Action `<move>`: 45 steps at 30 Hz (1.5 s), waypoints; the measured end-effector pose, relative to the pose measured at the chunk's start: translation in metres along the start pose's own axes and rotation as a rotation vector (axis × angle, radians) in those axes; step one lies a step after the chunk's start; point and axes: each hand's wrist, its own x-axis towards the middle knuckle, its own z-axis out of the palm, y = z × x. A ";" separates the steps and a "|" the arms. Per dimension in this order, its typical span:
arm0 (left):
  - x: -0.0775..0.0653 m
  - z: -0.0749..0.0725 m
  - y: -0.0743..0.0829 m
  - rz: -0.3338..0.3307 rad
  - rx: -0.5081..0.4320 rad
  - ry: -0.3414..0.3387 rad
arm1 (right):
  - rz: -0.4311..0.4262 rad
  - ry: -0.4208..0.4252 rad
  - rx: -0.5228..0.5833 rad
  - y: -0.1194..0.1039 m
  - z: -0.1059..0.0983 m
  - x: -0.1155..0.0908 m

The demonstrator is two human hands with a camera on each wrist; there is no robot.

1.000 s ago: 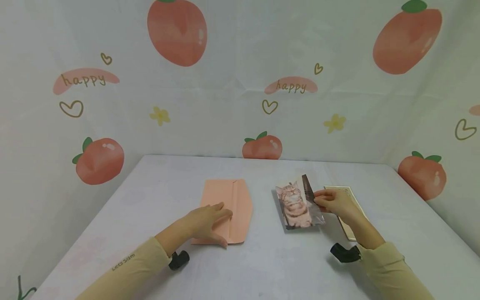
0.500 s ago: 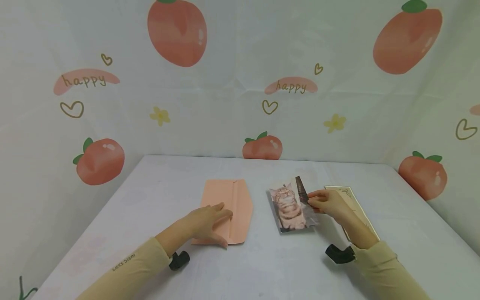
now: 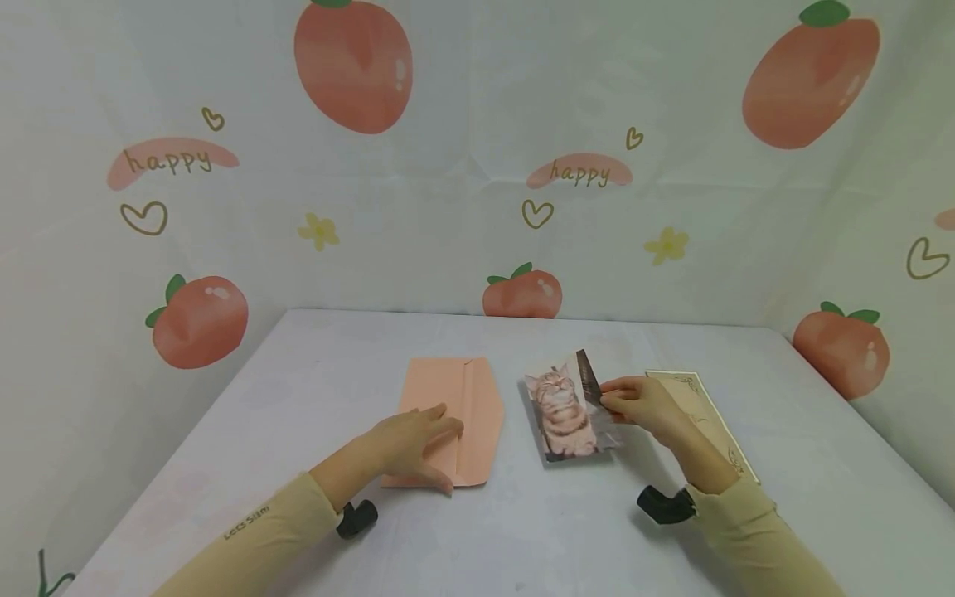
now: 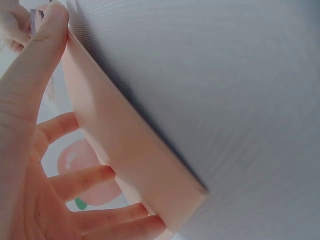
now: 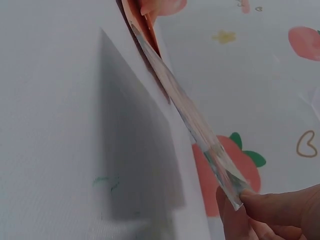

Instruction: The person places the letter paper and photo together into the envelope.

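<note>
A peach-coloured envelope (image 3: 477, 439) lies on the table left of centre, its pointed flap to the right. My left hand (image 3: 409, 444) rests on it with fingers spread; in the left wrist view the fingertips touch the face of the envelope (image 4: 135, 155). My right hand (image 3: 649, 408) pinches the right edge of a picture card (image 3: 563, 414) printed with a striped cat. A shiny clear edge shows along its lower right. Seen nearly edge-on in the right wrist view, the card (image 5: 184, 112) tilts above the table, its shadow beneath.
A beige card with an ornate border (image 3: 690, 402) lies at the right, partly behind my right forearm. Black wrist-worn pieces stick out under both sleeves, such as the right one (image 3: 666, 504). A fruit-printed cloth (image 3: 418, 207) hangs behind the table.
My right hand has moved left with the cat picture card, bringing it closer to the envelope. More of the bordered card now shows. My left hand stays on the envelope.
</note>
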 end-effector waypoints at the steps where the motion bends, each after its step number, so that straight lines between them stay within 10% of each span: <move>1: 0.000 0.000 0.000 0.001 -0.001 -0.001 | -0.007 -0.003 0.003 0.000 0.001 0.000; 45: 0.002 0.002 0.000 0.033 0.041 0.002 | -0.049 -0.065 0.051 -0.019 0.046 0.020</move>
